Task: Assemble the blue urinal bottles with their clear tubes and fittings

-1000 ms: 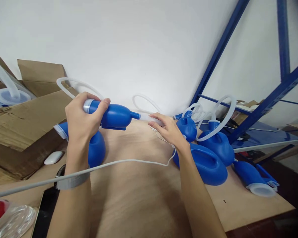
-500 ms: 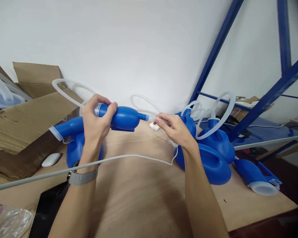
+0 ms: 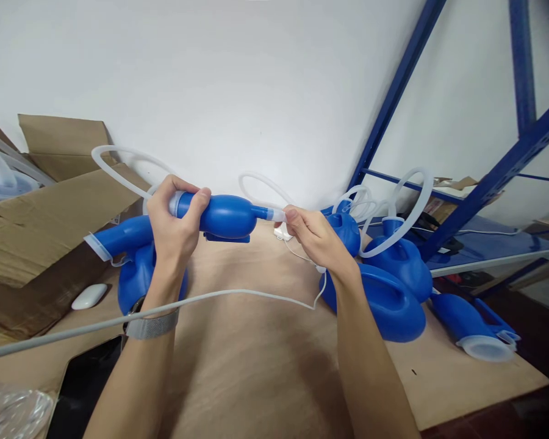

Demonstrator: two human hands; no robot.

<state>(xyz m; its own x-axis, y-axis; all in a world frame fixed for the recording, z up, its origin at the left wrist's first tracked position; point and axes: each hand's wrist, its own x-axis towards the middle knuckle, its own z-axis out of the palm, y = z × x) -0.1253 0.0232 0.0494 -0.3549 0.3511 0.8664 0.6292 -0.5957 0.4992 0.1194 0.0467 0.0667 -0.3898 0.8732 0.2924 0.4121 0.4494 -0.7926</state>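
My left hand [image 3: 176, 225] is wrapped round a blue plastic urinal funnel [image 3: 231, 216] held level above the table. Its narrow spout points right and meets the end of a translucent tube [image 3: 277, 215]. Thumb and fingers of my right hand [image 3: 313, 236] pinch that tube just beyond the spout, hiding part of it. A clear collar shows at the funnel's wide end under my left fingers. Behind my left wrist stands a blue urinal bottle [image 3: 135, 280] with its neck tilted left, partly covered by my arm.
Several blue urinal bottles [image 3: 393, 305] with coiled tubes stand at right, beside another blue funnel [image 3: 462, 320]. A cardboard box [image 3: 64, 225], white mouse [image 3: 89, 296] and dark tablet [image 3: 85, 387] lie left. A pale cable [image 3: 238, 291] crosses in front. Blue shelving [image 3: 393, 103] rises at right.
My right thumb and fingers have closed more firmly over the tube near the spout. The funnel and both hands have shifted slightly left in view; the left grip is unchanged.
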